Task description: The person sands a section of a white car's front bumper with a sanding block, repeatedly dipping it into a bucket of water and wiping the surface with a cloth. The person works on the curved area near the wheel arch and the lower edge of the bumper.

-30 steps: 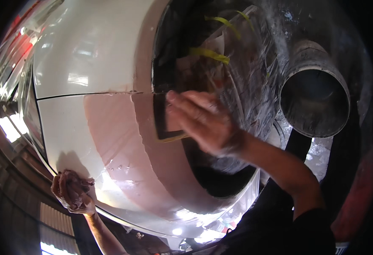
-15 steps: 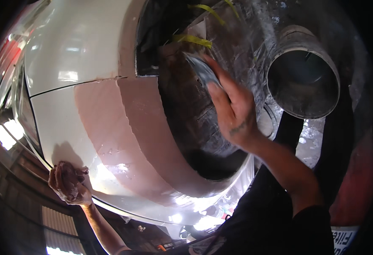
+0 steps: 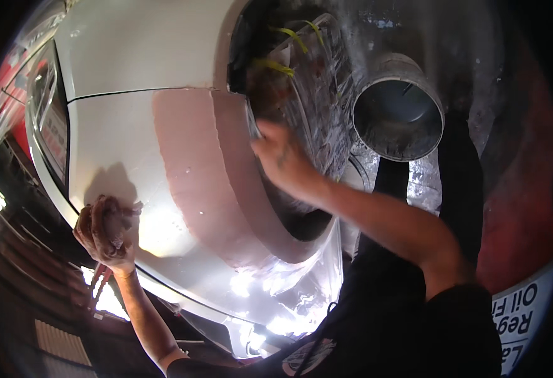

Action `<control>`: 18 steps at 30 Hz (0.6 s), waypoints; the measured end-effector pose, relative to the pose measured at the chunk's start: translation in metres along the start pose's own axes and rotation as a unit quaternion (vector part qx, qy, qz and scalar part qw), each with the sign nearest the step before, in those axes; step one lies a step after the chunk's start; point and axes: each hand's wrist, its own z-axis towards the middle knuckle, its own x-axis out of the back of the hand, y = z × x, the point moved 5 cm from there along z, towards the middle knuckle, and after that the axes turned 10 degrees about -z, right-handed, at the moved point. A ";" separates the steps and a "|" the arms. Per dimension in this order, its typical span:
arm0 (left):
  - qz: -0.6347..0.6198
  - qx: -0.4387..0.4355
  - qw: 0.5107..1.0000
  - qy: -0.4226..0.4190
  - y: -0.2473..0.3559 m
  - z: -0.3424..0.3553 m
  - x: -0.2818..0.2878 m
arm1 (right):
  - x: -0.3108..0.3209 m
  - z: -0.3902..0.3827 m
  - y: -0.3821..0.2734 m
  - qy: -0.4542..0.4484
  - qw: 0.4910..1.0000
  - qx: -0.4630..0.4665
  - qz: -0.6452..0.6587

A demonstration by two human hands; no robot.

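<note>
A crumpled rag (image 3: 114, 222) is clenched in the left hand (image 3: 103, 236) against the white car panel (image 3: 131, 57), near its lower edge. The right hand (image 3: 282, 160) is pressed, fingers curled, on the pink filler band (image 3: 191, 164) at the wheel-arch edge; what it grasps cannot be told.

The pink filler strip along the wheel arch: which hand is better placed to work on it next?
Right. The right hand already rests at the pink filler strip's inner edge; the left hand clutches a rag low on the white panel, apart from it.

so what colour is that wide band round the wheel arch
Dull pink band against the white car panel, clearest in the head view.
</note>
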 end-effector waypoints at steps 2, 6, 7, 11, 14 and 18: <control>0.014 0.009 1.000 -0.007 0.001 0.000 0.005 | -0.008 -0.025 0.001 0.056 0.997 0.045 -0.020; 0.026 0.009 1.000 -0.008 0.001 0.006 0.005 | 0.003 0.002 -0.011 0.003 1.000 0.028 -0.005; 0.012 0.000 1.000 0.000 -0.001 0.005 -0.005 | 0.012 -0.001 -0.013 0.015 0.997 0.046 -0.053; -0.001 -0.019 1.000 -0.015 0.004 0.004 0.008 | -0.010 -0.026 -0.016 0.070 0.992 0.103 -0.006; -0.001 -0.037 0.999 -0.012 0.006 0.011 0.004 | 0.008 0.004 -0.016 0.010 0.999 0.050 -0.008; -0.028 -0.033 0.999 -0.007 0.005 0.014 0.005 | -0.013 -0.022 0.001 0.184 0.955 0.216 -0.086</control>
